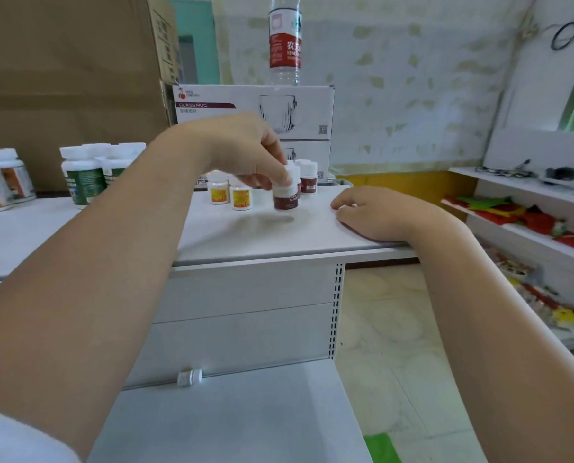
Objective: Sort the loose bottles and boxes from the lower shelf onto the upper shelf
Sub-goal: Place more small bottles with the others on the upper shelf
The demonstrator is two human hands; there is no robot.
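Note:
My left hand (245, 155) pinches a small dark-red bottle (285, 197) by its white cap, just above or on the upper shelf (279, 235). Behind it stand more red-labelled bottles (309, 178), and to its left two yellow-labelled bottles (230, 193). My right hand (372, 212) rests on the upper shelf near its right edge, fingers loosely curled and holding nothing. The lower shelf (245, 416) carries one small white bottle (189, 377) lying on its side at the back.
Green-labelled bottles (88, 172) and orange-labelled jars (2, 182) stand at the left of the upper shelf. Stacked glass mug boxes (255, 110) with a water bottle (285, 38) on top sit at the back. Another rack (529, 228) with red packets is at the right.

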